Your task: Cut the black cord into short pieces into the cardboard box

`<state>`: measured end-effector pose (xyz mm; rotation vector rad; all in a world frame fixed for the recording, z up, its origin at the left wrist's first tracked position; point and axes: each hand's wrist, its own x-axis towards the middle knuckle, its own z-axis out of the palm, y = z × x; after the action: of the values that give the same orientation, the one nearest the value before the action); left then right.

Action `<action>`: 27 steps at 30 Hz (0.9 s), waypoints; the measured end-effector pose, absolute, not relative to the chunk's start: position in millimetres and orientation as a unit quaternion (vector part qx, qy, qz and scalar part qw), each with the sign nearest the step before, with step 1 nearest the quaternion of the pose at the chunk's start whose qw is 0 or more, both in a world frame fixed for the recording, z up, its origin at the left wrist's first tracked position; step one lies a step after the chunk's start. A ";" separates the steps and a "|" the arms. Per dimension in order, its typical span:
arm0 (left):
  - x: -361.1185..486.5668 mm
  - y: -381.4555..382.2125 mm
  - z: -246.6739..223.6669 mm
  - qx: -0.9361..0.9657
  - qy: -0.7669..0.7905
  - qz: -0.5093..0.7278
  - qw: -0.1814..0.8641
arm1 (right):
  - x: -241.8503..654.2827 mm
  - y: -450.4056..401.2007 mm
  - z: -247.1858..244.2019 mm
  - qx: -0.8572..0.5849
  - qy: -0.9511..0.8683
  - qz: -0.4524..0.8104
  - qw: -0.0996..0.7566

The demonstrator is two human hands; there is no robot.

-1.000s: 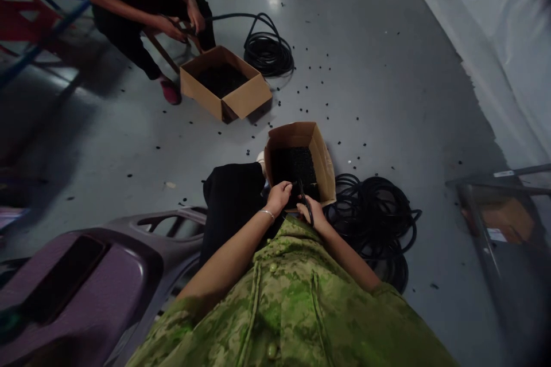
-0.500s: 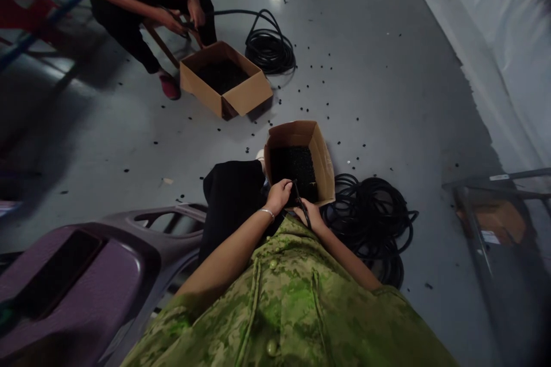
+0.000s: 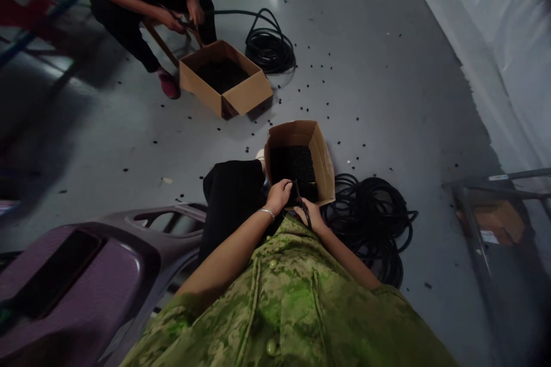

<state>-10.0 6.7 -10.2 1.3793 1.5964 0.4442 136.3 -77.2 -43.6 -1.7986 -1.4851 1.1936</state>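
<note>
My left hand [image 3: 279, 196], with a bracelet at the wrist, is closed over the near side of an open cardboard box [image 3: 323, 169]. Whatever lies inside its fingers is too dark to make out. Beside it, my right hand [image 3: 313, 217] is closed around a thin black hose [image 3: 298, 190] that slants up to the left fingertips. Many small black pieces [image 3: 301, 161] fill the bottom of the box below both hands. Coils of black hose [image 3: 374, 212] lie on the floor at the box's right.
Across from me, a seated person [image 3: 150, 8] handles black hose over another cardboard box [image 3: 206, 97]. A hose coil [image 3: 270, 49] lies beside it. Black bits dot the floor. A purple stool [image 3: 116, 275] bearing a phone [image 3: 58, 272] stands at left, a metal frame [image 3: 473, 223] at right.
My hands hold nearly the same pose over the box. The other person's hands have barely shifted, and nothing has visibly been taken up or let go.
</note>
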 end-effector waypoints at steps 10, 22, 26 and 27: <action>-10.6 7.2 -9.0 0.582 0.652 0.159 0.459 | 134.8 -77.6 -43.5 -0.663 -0.549 0.439 0.256; -10.5 10.1 -12.4 0.589 0.655 0.132 0.454 | 133.1 -76.0 -58.9 -0.683 -0.544 0.425 0.239; -10.9 11.7 -14.9 0.587 0.657 0.118 0.458 | 133.0 -75.0 -66.4 -0.685 -0.549 0.416 0.237; -10.9 12.0 -15.3 0.585 0.657 0.116 0.461 | 133.0 -75.0 -67.8 -0.686 -0.553 0.411 0.233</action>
<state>-10.9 12.0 -15.3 1.4401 1.6170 0.2845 133.0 -75.0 -67.8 -1.8857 -1.5186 1.1290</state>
